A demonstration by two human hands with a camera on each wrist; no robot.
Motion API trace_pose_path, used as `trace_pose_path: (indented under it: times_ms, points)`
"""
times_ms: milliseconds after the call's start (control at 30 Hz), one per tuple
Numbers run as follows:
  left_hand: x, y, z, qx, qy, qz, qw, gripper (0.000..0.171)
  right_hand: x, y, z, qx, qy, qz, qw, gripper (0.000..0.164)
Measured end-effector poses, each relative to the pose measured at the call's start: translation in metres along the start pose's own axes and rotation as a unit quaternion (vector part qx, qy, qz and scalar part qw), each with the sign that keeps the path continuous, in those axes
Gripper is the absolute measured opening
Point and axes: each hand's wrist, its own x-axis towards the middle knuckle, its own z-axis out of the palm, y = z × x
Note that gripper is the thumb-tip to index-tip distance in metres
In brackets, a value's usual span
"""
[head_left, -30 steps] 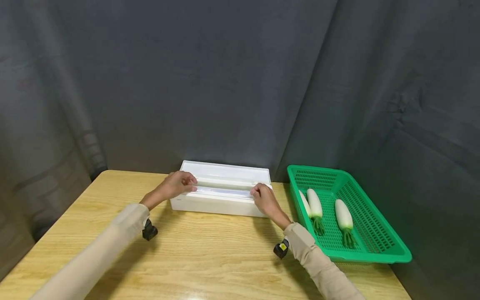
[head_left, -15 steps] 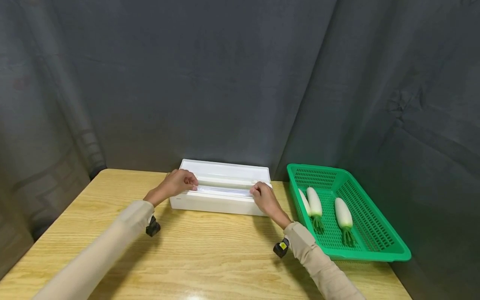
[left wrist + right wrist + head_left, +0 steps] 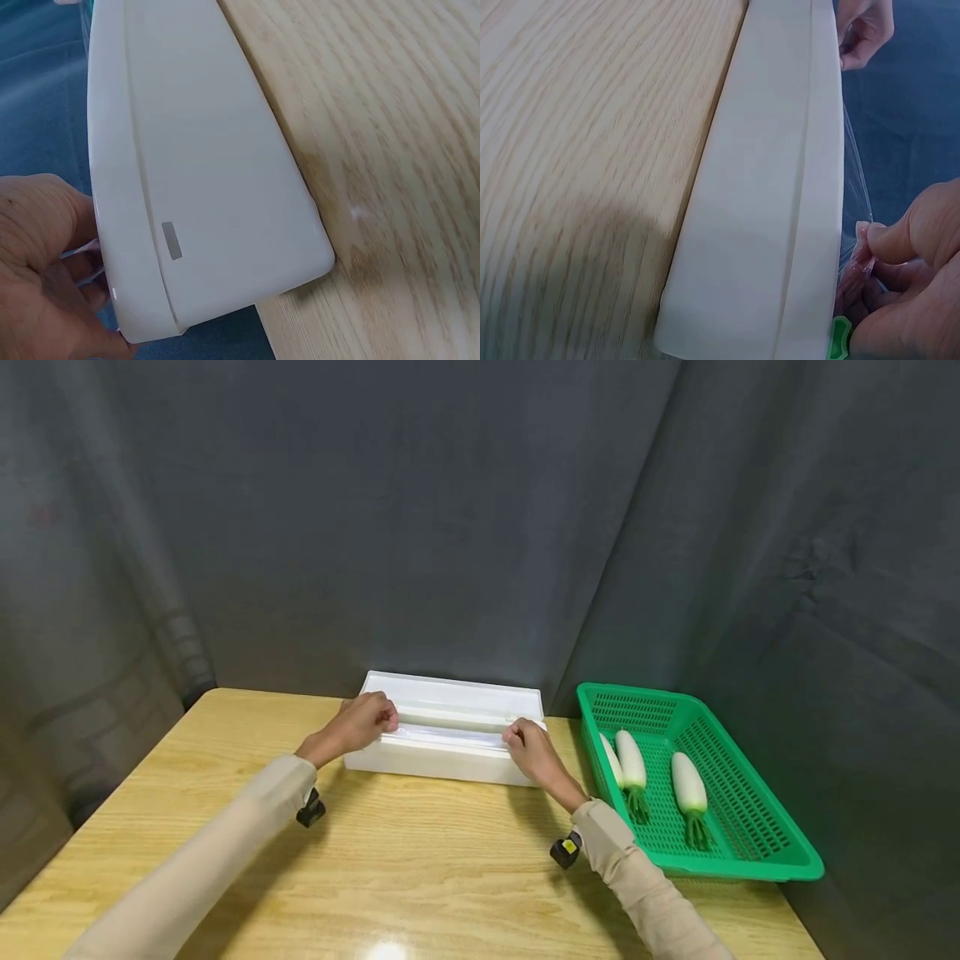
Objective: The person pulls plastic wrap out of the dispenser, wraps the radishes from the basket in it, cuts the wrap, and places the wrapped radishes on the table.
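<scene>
A white cling film dispenser [image 3: 438,766] stands at the back of the table with its lid [image 3: 453,690] tipped back. Clear cling film [image 3: 450,737] stretches along its opening between my two hands. My left hand [image 3: 360,724] grips the film at the left end, fingers curled close behind the rim; in the left wrist view this hand [image 3: 45,262] is partly hidden by the dispenser [image 3: 210,150]. At the right end my right hand [image 3: 534,752] pinches the film's edge. The right wrist view shows bunched film [image 3: 859,259] between thumb and fingers.
To the right stands a green perforated basket [image 3: 750,866] holding white radishes [image 3: 688,783] with green stems. A dark curtain [image 3: 420,527] hangs behind the wooden table [image 3: 420,868]. Beside the right hand a small green piece [image 3: 840,337] shows.
The left hand's fingers have curled in more over the film, and the hand has shifted slightly right. The right hand keeps its pinch. The whole head view has tilted a little.
</scene>
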Motion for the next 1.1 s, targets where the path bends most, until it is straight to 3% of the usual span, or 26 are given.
trace_pose_path:
  times_ms: [167,400,633,800,933,1100]
  points:
    - [-0.001,-0.002,0.001,0.023,0.017,0.024,0.9993,0.015,0.000,0.000,0.000,-0.006,0.000,-0.011,1.000,0.016]
    - [0.000,-0.001,0.006,0.053,0.057,0.068,0.9947,0.023,0.000,0.005,0.000,-0.016,0.030,-0.037,0.999,0.015]
    - [-0.006,0.001,0.008,0.068,0.071,0.071,0.9926,0.030,-0.001,0.011,0.001,-0.067,0.011,-0.072,0.995,0.014]
    - [-0.010,0.000,0.010,0.053,0.072,0.077,0.9930,0.029,-0.001,0.015,-0.001,-0.069,-0.013,-0.098,0.993,0.013]
    - [-0.010,-0.001,0.010,0.036,0.071,0.073,0.9942,0.025,0.001,0.015,-0.005,-0.053,-0.030,-0.103,0.993,0.003]
    - [-0.009,-0.003,0.010,0.010,0.070,0.070,0.9950,0.018,0.001,0.016,-0.009,-0.068,-0.041,-0.147,0.986,0.014]
